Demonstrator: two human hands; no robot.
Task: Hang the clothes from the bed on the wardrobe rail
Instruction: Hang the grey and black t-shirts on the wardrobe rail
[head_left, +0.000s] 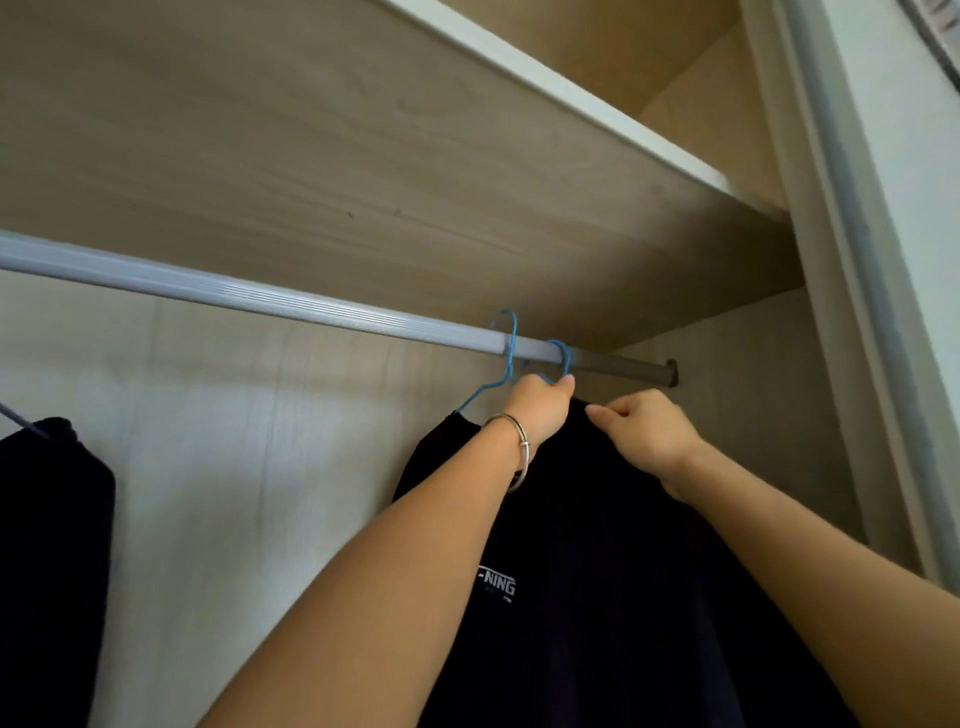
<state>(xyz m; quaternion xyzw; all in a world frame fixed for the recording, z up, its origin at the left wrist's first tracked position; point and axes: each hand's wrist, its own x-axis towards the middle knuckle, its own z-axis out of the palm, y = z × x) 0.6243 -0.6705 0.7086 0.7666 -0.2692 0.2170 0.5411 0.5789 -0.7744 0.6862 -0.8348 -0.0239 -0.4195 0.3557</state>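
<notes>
- A pale grey ribbed metal wardrobe rail (260, 299) is running from 9 o'clock toward 3 o'clock under a light wooden shelf board (363, 156), ending in a socket on the side wall.
- A thin blue wire hanger (508, 358) is sitting hooked on the rail, right of frame centre; a second blue wire hook (563, 356) is looping over the rail just beside it at its 3 o'clock.
- The left hand (540, 410), with a silver metal bangle (522, 447) on the wrist, is clenching blue wire directly below the hooks, fingers curled round it.
- A black garment with white "-NING" lettering (597, 571) is hanging below the hooks, filling the 5 o'clock area.
- The right hand (649, 434) is pinching the garment's top edge at the left hand's 3 o'clock.
- A second dark garment (52, 519) is hanging at 8 o'clock, well apart.
</notes>
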